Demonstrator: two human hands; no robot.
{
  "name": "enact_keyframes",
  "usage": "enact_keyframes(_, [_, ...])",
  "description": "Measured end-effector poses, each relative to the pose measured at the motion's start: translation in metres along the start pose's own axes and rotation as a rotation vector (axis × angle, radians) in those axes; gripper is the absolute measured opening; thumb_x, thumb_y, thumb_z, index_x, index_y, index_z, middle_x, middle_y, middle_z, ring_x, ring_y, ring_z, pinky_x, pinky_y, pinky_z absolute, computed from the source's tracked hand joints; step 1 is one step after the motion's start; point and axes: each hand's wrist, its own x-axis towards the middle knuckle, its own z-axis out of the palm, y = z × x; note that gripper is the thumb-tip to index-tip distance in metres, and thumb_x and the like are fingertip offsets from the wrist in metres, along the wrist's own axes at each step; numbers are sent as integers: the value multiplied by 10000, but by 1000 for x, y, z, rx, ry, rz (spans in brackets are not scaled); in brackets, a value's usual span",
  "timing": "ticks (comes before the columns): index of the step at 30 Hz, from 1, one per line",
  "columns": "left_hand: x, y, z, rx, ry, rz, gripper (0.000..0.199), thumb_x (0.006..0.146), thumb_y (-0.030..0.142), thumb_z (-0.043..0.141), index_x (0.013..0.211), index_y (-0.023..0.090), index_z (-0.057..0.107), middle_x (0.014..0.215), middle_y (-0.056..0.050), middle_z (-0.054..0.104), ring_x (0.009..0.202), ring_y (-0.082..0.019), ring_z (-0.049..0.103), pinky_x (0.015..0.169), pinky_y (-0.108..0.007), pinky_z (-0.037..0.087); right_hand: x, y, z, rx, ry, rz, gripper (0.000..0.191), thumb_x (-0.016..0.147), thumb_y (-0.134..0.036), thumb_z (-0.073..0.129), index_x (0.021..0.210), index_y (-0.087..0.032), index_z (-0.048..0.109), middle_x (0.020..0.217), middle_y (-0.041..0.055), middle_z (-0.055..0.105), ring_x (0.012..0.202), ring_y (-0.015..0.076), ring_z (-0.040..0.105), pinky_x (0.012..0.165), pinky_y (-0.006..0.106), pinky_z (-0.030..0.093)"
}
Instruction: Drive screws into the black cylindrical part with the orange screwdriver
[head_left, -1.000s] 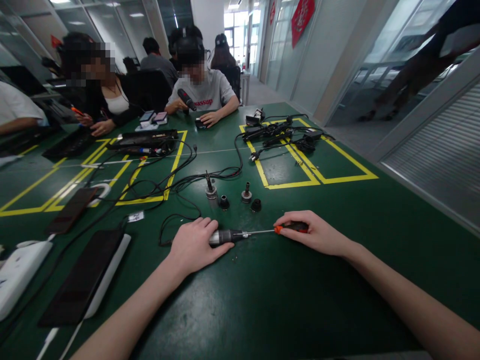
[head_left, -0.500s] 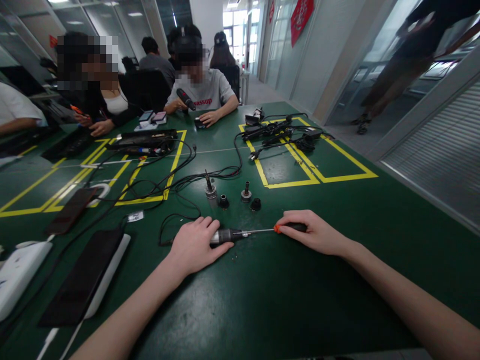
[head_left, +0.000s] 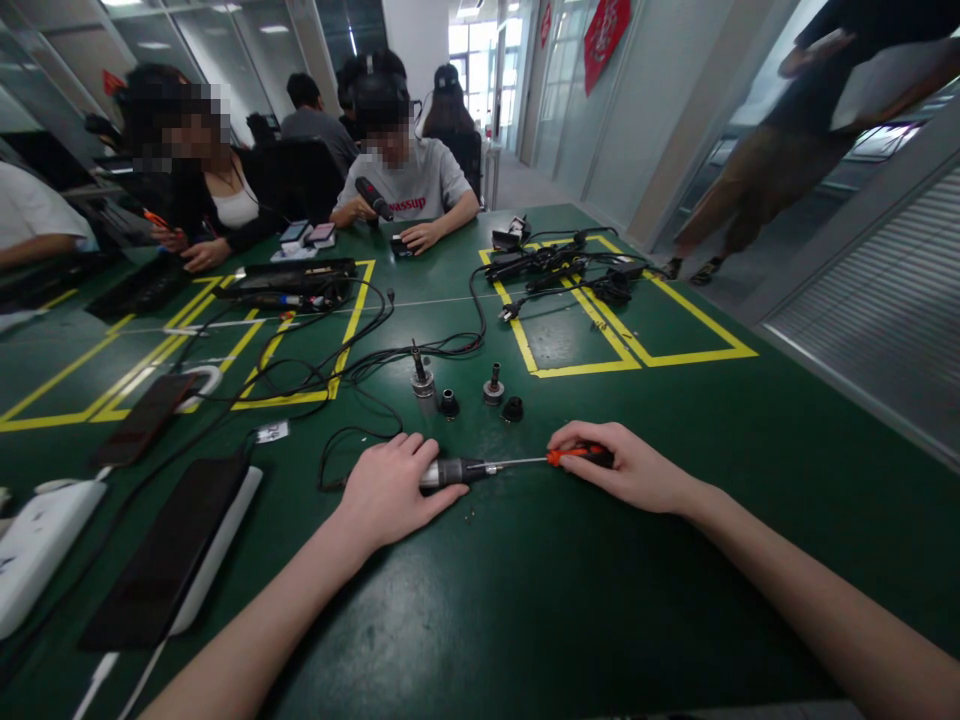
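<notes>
My left hand (head_left: 390, 488) is closed over a silver-and-black cylindrical corded tool (head_left: 454, 472) lying on the green table. Its narrow metal nose points right. In my right hand (head_left: 626, 465) is a screwdriver (head_left: 577, 456) with an orange-and-black handle, pinched between thumb and fingers. The thin shaft runs level to the left, and its tip meets the tool's nose. Tiny bits (head_left: 469, 516), perhaps screws, lie just below my left thumb. Beyond my hands stand a silver cylindrical part (head_left: 423, 385), a shorter metal part with a stem (head_left: 493, 385), and two black caps (head_left: 448, 403).
Cables (head_left: 375, 365) cross the table behind my left hand. At left lie a dark phone-like slab (head_left: 169, 560), a smaller phone (head_left: 142, 415) and a white power strip (head_left: 45, 555). More cables (head_left: 547, 268) bunch inside yellow tape. Co-workers sit opposite; one holds a dark tool (head_left: 373, 198).
The screwdriver handle has turned in my right fingers, so more of its orange side shows. My left hand stays put. A person beyond the glass at right has shifted.
</notes>
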Motion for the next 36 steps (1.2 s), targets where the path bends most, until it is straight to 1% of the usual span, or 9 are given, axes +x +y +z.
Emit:
enact_keyframes(3, [0,0,0,-6,1,-5,411,950,618,608,926,208,625,953,-74,725,899,-274,696,746,-375,535,0,0,0,24,1,-4,299,998,-475,579,1061,-216,716,956,64,748,821,211,688,760,355,572])
enact_keyframes(7, [0,0,-1,4,-9,-10,413,951,620,609,924,208,620,962,-73,726,919,-275,701,761,-372,540,0,0,1,92,12,0,277,963,-455,646,1059,-205,717,980,69,755,886,223,716,821,366,592])
enact_keyframes(12, [0,0,-3,6,-17,-18,419,949,624,610,933,206,625,958,-77,726,931,-282,703,770,-378,542,-1,-1,2,77,53,-19,254,943,-416,667,1050,-195,730,972,71,754,850,215,711,797,353,584])
enact_keyframes(15, [-1,-1,-3,-6,-9,-13,422,942,624,617,927,202,628,949,-77,722,918,-285,702,767,-386,542,0,-3,2,55,55,-17,286,972,-440,627,1083,-203,742,976,74,761,846,214,706,784,344,582])
enact_keyframes(20, [-2,-1,-2,-7,6,-6,421,940,628,610,914,208,623,936,-75,720,899,-279,696,754,-381,534,1,-3,1,26,39,-19,307,1000,-471,588,1042,-218,756,938,69,748,810,210,690,756,340,571])
enact_keyframes(28, [-2,-1,0,-17,20,11,401,922,614,636,931,213,627,941,-80,713,910,-287,686,773,-392,532,0,0,2,57,54,-17,296,975,-490,639,1012,-225,767,951,70,720,815,203,682,748,335,581])
enact_keyframes(32, [-2,1,-1,-1,-6,13,409,928,613,630,967,206,634,974,-92,712,939,-300,678,794,-409,538,0,0,2,59,65,-32,261,963,-458,659,992,-223,768,943,70,716,793,198,672,749,342,586])
enact_keyframes(36, [-1,1,-2,2,-22,18,402,937,605,622,980,205,633,980,-92,707,941,-300,675,798,-413,538,0,0,3,86,53,-31,251,959,-438,665,1014,-212,761,949,69,736,818,204,693,777,350,594])
